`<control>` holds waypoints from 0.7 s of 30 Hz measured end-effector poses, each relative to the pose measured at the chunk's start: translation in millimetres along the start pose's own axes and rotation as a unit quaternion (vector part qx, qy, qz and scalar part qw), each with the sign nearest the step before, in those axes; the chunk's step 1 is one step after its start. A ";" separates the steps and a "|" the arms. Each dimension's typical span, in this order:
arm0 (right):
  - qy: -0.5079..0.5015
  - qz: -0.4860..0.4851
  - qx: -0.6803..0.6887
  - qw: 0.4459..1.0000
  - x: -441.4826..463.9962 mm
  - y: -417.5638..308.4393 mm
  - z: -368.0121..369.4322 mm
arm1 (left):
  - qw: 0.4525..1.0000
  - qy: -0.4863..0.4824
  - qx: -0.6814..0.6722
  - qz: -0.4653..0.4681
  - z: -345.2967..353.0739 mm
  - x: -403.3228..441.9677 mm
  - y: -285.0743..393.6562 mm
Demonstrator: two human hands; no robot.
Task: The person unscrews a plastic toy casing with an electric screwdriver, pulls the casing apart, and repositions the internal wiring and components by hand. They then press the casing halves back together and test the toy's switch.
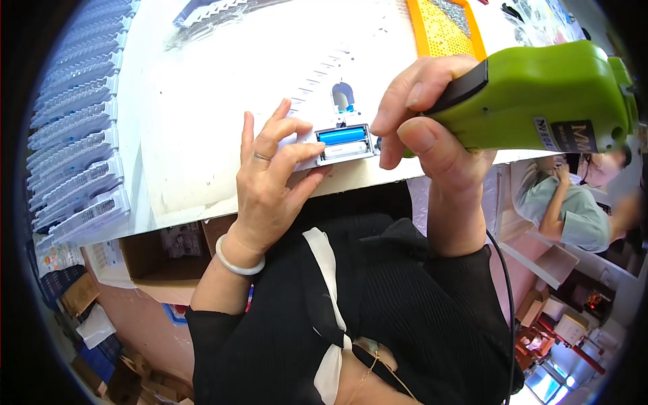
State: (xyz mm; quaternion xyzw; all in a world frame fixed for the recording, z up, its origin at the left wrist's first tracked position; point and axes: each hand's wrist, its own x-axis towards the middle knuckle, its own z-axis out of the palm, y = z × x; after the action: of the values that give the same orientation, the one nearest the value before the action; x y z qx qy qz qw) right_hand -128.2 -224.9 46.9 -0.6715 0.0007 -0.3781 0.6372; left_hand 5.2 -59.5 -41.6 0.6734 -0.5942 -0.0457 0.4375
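The white plastic housing point(364, 150) lies near the front edge of the white worktop point(199, 172), between the person's two hands, its battery compartment facing up. A blue cylindrical cell point(341, 136) lies in the compartment, with a whitish, cell-like part point(345, 150) beside it on the side toward the person. The compartment's long axis runs roughly left to right, its right end slightly farther from the person.

The left hand point(260, 185) grasps the housing's left end, index fingertip against the compartment and thumb at the near side. The right hand point(439, 131) is closed around the narrow front of a green handheld power tool point(540, 91). That tool comes in from the right — its body slants down toward the housing's right end. The right fingers are just beside that end; whether they touch it is hard to tell, and the tool's working tip is hidden.

Beyond the right hand stands a yellow-orange tray point(416, 27) with small metal pieces point(452, 15); stacked white plastic parts point(77, 155) line the far left.
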 end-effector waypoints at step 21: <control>0.001 -0.023 -0.009 1.000 -3.0 5.6 -4.8 | 1.000 0.006 0.004 0.001 0.3 -0.5 1.3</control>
State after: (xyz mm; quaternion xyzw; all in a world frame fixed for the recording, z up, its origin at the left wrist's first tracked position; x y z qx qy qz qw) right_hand -130.1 -228.7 40.1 -0.6764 -0.0106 -0.3936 0.6225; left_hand 4.0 -59.1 -41.1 0.6747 -0.5925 -0.0394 0.4384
